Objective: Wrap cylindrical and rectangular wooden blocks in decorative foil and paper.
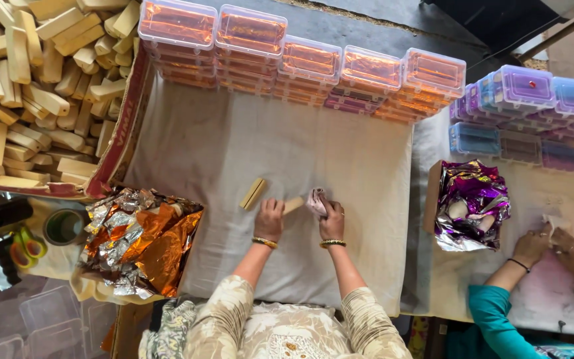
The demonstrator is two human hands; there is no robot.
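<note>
The left hand [270,220] grips one end of a small wooden block [293,205] while the right hand [331,219] is closed on a crumpled cloth [315,201] pressed to the block's far end, near the middle of the cloth-covered desk [340,159]. With so short a hold, the block could slip and knock the loose block [253,193] at ten o'clock. Fingers hide where cloth meets wood, and the heaped foil [142,240] at eight o'clock conceals whatever lies in it.

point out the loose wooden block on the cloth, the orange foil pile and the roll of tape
loose wooden block [253,193], head view, middle of its top face
orange foil pile [142,240], head view, centre of the crumpled sheets
roll of tape [64,227], head view, its green rim
</note>
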